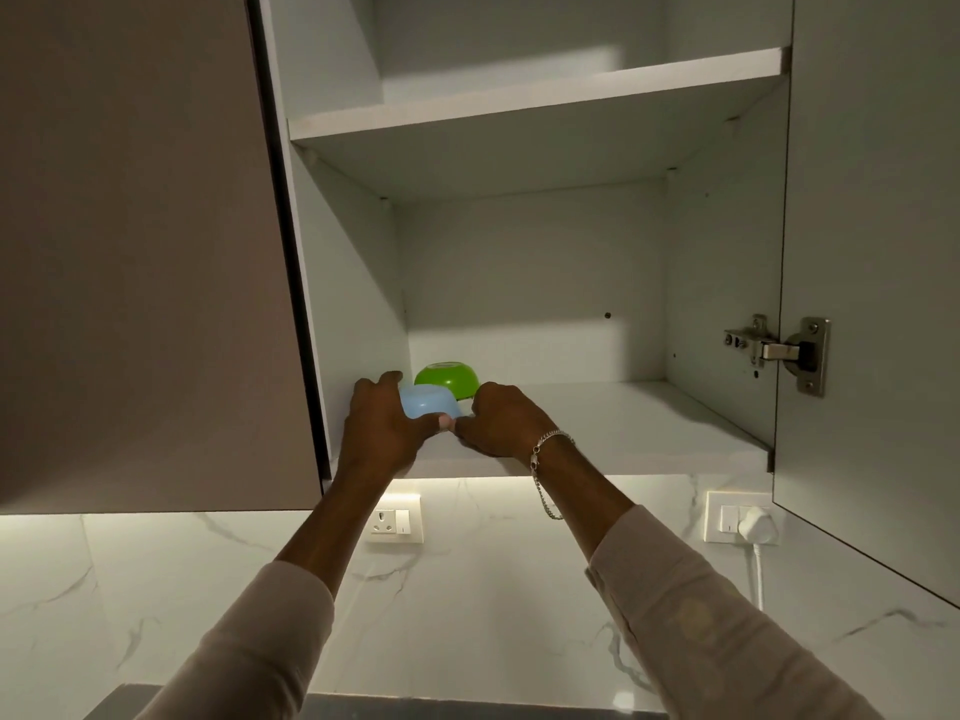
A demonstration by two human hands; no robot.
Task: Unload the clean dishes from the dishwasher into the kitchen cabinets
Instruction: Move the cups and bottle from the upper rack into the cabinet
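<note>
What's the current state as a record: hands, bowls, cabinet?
left hand: grips blue bowl
right hand: curled at blue bowl's right side; contact unclear
blue bowl: upside down, at front left of lower shelf
green bowl: upside down, behind blue bowl
cabinet door: open

An open white wall cabinet (519, 283) fills the view, with one shelf (519, 101) across its upper part. Its door (872, 252) stands open at the right on a metal hinge (779, 350). Left of the cabinet is a closed taupe door (140, 252). Below it, a light strip (467, 480) washes a white marble wall (493, 579) bearing a socket (396, 518) and, further right, a white plug (759, 524).
</note>
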